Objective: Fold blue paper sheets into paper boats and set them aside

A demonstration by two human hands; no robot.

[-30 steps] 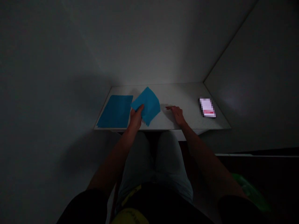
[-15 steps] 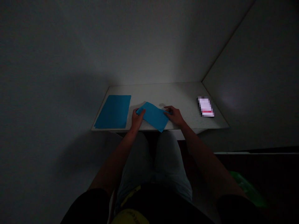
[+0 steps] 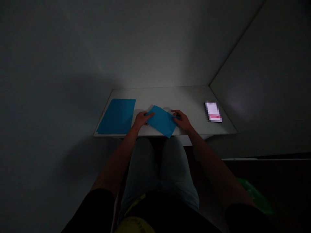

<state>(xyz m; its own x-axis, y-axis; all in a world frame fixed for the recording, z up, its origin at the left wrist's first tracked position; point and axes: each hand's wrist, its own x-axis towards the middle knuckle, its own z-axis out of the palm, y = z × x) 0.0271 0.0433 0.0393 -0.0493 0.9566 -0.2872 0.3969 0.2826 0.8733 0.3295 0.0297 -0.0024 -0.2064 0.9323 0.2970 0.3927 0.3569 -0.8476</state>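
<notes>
A blue sheet of paper [image 3: 162, 122], smaller than those at the left and apparently folded, is held at a tilt over the table's front edge. My left hand [image 3: 141, 119] grips its left corner, the thumb on top and the fingers partly hidden below. At its right corner my right hand [image 3: 181, 120] pinches the paper between thumb and fingers. Larger blue sheets [image 3: 117, 116] lie flat on the left part of the white table [image 3: 155, 95].
A phone with a lit, blurred screen [image 3: 213, 112] lies at the table's right end. Walls stand behind the table and at its right. Something green [image 3: 256, 195] is on the dark floor at the lower right. My legs are under the table's front edge.
My left hand has shifted slightly left and turned, with its thumb now pointing right across the paper's corner. The folded paper has moved a little to the right.
</notes>
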